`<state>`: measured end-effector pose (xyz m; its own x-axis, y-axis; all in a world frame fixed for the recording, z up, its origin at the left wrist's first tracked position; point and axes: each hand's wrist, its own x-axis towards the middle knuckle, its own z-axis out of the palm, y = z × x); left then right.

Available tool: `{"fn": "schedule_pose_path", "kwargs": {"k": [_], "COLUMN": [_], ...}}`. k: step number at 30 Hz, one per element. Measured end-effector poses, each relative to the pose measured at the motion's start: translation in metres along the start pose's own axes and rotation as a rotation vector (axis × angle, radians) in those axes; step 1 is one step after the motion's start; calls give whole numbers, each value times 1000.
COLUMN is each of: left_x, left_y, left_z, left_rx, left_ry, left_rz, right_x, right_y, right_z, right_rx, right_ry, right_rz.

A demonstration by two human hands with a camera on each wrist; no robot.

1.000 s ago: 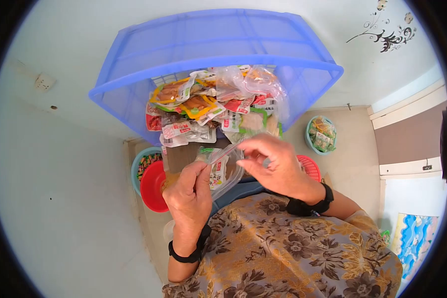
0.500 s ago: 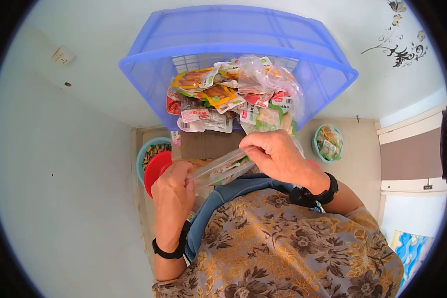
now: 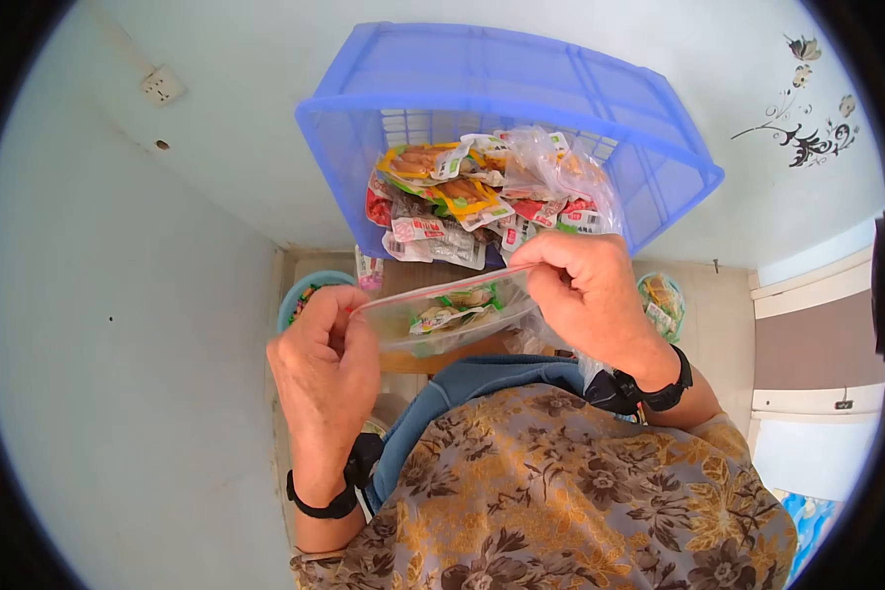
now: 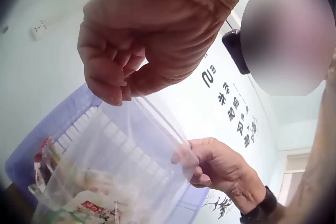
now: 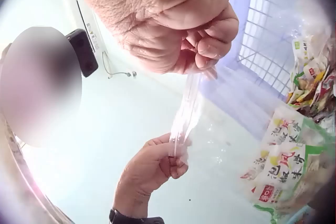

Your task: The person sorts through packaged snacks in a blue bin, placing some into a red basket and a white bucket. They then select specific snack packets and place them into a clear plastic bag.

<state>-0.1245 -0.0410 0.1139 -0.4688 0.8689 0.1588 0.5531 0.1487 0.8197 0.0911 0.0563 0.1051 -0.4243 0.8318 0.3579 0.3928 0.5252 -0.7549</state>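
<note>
A clear zip bag [image 3: 393, 323] is stretched sideways between both hands, its pink-lined zip strip running along the top edge. At its left end my left hand [image 3: 323, 369] pinches the strip between thumb and fingers. My right hand [image 3: 592, 295] pinches the other end, a little higher in the head view. Inside the bag lie white and green food packets [image 3: 454, 307]; in the right wrist view the packets [image 5: 283, 166] show red and black printing. The left wrist view shows the bag [image 4: 157, 134] hanging below the strip.
Behind the hands, a large blue plastic basket [image 3: 521, 67] lies tipped with its opening this way, heaped with sealed food packets [image 3: 442, 187]. A light-blue basin [image 3: 291, 297] stands at left, and a packet-filled basin [image 3: 677, 339] at right. Part of a wooden surface [image 3: 403, 363] shows below the bag.
My hands have moved apart, drawing the bag's zip edge out straight. The right hand, loosely open at the zip earlier, now pinches its end. The head view has shifted; the red bowl is out of sight.
</note>
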Motion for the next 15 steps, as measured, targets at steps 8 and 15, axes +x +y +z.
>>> {"fn": "schedule_pose_path", "kwargs": {"k": [8,15], "left_x": [33,41], "left_y": [-10,-28], "left_z": [27,44], "left_rx": [-86,102], "left_ry": [66,-12], "left_rz": [125,255], "right_x": [9,17], "right_y": [11,40], "right_z": [4,12], "right_rx": [-36,-45], "right_ry": [115,101], "right_rz": [105,137]}}
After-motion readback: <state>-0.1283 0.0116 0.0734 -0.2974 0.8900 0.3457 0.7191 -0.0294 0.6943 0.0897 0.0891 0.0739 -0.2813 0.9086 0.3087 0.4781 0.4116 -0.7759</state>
